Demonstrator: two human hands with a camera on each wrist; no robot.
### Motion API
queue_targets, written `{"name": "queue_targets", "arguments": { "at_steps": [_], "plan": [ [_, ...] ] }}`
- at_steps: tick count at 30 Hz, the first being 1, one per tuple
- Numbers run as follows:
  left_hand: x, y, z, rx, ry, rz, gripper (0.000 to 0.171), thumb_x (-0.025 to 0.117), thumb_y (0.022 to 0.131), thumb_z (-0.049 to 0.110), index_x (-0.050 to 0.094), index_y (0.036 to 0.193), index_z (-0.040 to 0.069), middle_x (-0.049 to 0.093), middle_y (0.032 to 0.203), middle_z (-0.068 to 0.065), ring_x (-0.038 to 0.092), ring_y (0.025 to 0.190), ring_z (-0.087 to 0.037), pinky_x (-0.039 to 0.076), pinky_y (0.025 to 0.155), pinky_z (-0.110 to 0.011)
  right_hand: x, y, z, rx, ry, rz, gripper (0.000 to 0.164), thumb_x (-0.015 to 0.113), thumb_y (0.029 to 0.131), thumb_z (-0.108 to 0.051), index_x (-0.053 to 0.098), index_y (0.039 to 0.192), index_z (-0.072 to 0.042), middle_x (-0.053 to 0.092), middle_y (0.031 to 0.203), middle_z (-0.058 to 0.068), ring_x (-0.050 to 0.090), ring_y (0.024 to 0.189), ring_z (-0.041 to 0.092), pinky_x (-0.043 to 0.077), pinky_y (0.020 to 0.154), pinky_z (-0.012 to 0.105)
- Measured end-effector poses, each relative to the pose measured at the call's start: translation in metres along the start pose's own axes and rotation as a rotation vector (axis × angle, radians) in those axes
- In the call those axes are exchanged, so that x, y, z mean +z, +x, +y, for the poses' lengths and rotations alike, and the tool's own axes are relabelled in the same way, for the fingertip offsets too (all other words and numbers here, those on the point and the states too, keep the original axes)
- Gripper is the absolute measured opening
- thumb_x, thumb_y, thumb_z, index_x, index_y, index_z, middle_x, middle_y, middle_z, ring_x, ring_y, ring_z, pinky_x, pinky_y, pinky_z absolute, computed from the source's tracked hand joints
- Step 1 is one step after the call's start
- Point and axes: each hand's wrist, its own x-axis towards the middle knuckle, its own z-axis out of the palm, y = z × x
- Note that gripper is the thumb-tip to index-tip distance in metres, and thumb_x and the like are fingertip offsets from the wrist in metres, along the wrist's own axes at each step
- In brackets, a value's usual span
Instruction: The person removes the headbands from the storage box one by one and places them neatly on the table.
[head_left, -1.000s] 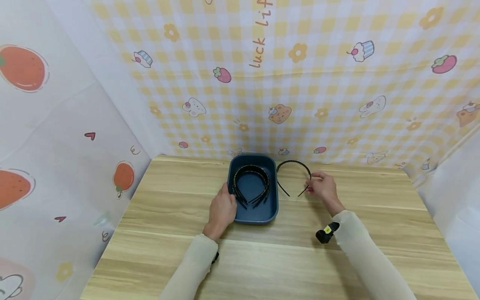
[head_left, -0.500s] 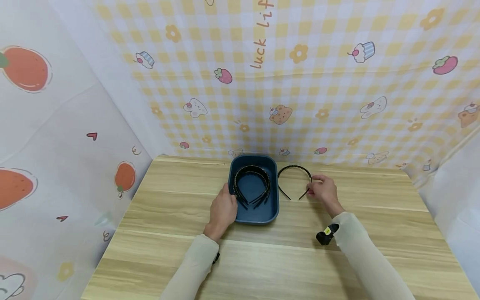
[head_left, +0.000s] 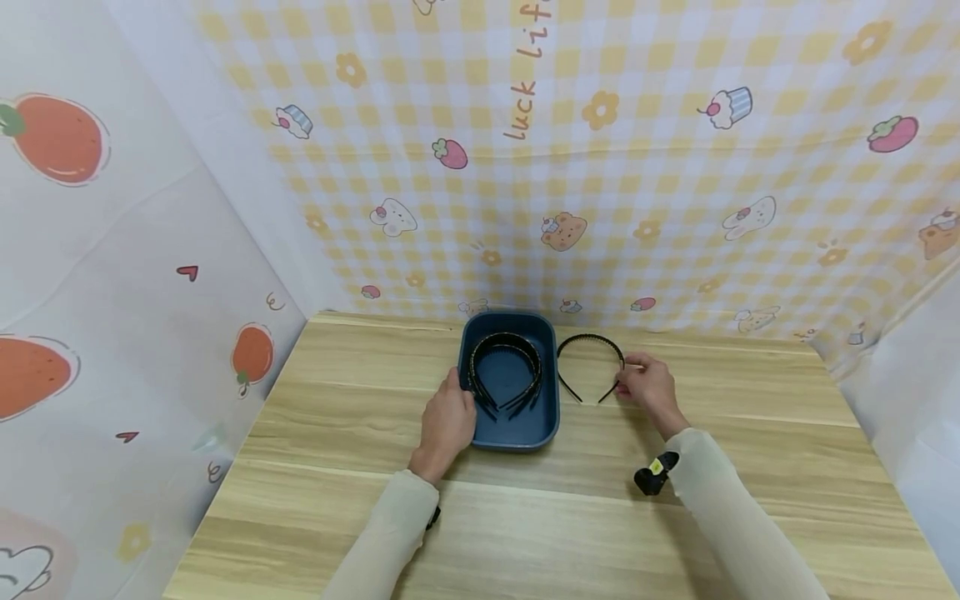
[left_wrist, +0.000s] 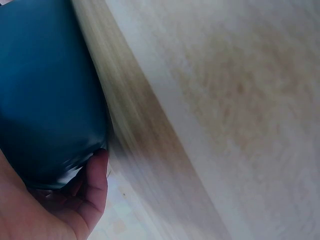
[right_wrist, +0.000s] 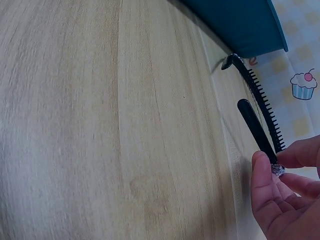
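Sleeves of pale cloth stretch over the near part of the tabletop, a small black device at the right cuff. The left hand grips the left wall of a blue box, which stands close to the tabletop's far edge, a little left of its middle. Several black hairbands lie nested in the box, their ends towards the near edge. Just beside the box's right wall is a loose hairband, also with its ends towards the near edge; whether it rests on the tabletop is hard to tell. The right hand pinches its right arm, and the right wrist view shows comb teeth along the band and a silvery bit between the fingers. Beyond the far edge hangs yellow checked cloth printed with cupcakes, strawberries and flowers.
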Motion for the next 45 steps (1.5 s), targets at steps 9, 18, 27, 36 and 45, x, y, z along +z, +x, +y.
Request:
{"name": "queue_targets", "arguments": {
  "at_steps": [9,18,27,36,45],
  "plan": [
    [0.0015,0.0002,-0.0003,-0.014,0.001,-0.009,0.049,0.044,0.103,0.016,0.039,0.147,-0.006,0.059,0.132,-0.022,0.061,0.067,-0.023,0.052,0.060,-0.039,-0.0001,0.0001,0.0010,-0.009,0.005,0.015,0.043,0.058,0.095,-0.004,0.052,0.135,0.007,0.069,0.106,0.024,0.070,0.067,0.012,0.059,0.066,0.030],
    [0.0011,-0.0008,-0.0001,-0.012,-0.005,-0.003,0.049,0.044,0.103,0.016,0.039,0.147,-0.006,0.059,0.133,-0.023,0.063,0.071,-0.025,0.054,0.064,-0.042,0.0001,0.0007,0.0029,-0.019,0.007,0.014,0.040,0.058,0.095,-0.004,0.053,0.132,0.010,0.065,0.115,0.029,0.069,0.065,0.009,0.058,0.065,0.027],
    [0.0014,-0.0001,-0.0008,-0.011,-0.012,-0.003,0.049,0.044,0.103,0.016,0.039,0.147,-0.006,0.059,0.133,-0.022,0.060,0.064,-0.022,0.051,0.058,-0.038,0.0013,0.0028,0.0055,-0.010,0.023,0.024,0.038,0.061,0.094,-0.003,0.055,0.129,0.012,0.069,0.106,0.020,0.068,0.065,0.008,0.058,0.065,0.026],
    [0.0015,-0.0005,-0.0012,-0.013,-0.006,0.001,0.049,0.043,0.104,0.016,0.039,0.147,-0.005,0.059,0.133,-0.021,0.064,0.072,-0.026,0.053,0.062,-0.041,0.0003,0.0000,0.0064,-0.007,0.006,0.021,0.037,0.061,0.095,-0.005,0.056,0.127,0.013,0.067,0.097,0.012,0.067,0.068,0.007,0.058,0.067,0.026],
    [0.0013,-0.0001,-0.0009,-0.004,-0.002,0.007,0.049,0.044,0.103,0.015,0.039,0.147,-0.006,0.060,0.132,-0.022,0.065,0.073,-0.028,0.054,0.064,-0.042,0.0009,-0.0019,0.0036,-0.013,0.002,0.035,0.036,0.060,0.094,-0.006,0.058,0.126,0.011,0.066,0.092,0.008,0.067,0.069,0.009,0.058,0.066,0.026]
  ]
}}
